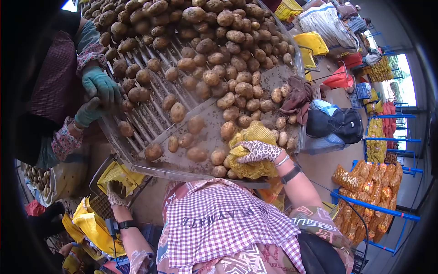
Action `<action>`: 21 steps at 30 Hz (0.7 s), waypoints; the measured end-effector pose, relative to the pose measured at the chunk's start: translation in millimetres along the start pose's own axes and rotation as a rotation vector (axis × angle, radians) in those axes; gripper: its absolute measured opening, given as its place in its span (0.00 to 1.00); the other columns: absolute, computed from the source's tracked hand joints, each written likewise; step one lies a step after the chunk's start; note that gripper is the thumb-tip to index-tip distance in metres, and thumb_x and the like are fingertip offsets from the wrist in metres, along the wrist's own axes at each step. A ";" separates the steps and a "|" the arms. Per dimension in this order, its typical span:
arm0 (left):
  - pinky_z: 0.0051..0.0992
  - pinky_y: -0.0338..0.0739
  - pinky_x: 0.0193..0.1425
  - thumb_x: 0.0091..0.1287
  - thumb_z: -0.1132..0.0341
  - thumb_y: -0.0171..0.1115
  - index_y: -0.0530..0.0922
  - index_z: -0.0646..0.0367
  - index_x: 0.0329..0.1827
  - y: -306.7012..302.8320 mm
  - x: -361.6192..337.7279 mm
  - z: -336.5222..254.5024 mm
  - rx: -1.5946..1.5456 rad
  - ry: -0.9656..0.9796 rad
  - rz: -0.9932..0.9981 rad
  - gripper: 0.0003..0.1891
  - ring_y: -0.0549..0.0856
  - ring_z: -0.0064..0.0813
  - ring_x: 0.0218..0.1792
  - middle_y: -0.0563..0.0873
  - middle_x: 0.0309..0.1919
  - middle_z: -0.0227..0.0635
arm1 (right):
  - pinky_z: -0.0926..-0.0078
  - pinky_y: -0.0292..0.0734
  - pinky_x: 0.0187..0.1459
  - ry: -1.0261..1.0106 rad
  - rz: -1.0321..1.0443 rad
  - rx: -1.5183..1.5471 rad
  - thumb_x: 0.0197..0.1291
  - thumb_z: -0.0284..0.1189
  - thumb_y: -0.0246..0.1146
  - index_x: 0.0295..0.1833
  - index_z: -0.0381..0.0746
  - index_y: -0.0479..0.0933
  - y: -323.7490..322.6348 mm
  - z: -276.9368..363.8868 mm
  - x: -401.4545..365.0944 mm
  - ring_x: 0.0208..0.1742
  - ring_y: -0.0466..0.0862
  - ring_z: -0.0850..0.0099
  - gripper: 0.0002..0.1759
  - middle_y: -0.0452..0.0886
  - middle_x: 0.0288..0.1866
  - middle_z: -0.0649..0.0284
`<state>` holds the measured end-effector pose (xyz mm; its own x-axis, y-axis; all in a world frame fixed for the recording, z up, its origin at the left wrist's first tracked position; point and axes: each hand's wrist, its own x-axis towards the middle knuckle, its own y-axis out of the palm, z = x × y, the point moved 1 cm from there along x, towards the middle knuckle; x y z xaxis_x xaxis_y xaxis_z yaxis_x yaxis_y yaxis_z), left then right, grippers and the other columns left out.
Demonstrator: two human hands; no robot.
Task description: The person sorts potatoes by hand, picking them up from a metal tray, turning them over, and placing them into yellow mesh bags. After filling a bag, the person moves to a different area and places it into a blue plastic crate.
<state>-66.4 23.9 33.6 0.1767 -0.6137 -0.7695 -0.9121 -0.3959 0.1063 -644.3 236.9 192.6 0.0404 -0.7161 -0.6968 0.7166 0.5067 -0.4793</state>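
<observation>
A checked cloth point(223, 223) fills the bottom centre. At lower left, the left hand point(117, 191), gloved, hangs beside a yellow bag point(121, 174); whether it grips anything I cannot tell. Right of centre, the right hand point(258, 152) lies with its fingers over yellow mesh point(255, 132) on the worktop point(211, 119); its grip is unclear. Potatoes point(244, 89) spread beyond. At upper left are a co-worker's teal gloves point(99, 84).

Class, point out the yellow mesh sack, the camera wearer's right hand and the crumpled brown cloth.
Yellow mesh sack point(253, 132): head view, upper folds.
Right hand point(260, 151): head view, leopard-print gloved back.
Crumpled brown cloth point(296, 99): head view, middle folds.
</observation>
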 end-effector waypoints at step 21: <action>0.32 0.81 0.45 0.69 0.54 0.60 0.77 0.59 0.54 370.8 -211.9 76.7 0.286 -0.537 0.917 0.20 0.83 0.34 0.46 0.82 0.47 0.39 | 0.63 0.70 0.64 -0.253 -0.587 0.207 0.52 0.40 0.71 0.64 0.37 0.70 -25.6 77.3 46.8 0.62 0.76 0.55 0.35 0.76 0.60 0.47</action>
<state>-470.4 59.6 187.7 -0.7324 -0.1897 -0.6539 -0.6790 0.2736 0.6812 -606.9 153.3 213.5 -0.2530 -0.9481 -0.1928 0.7869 -0.0857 -0.6111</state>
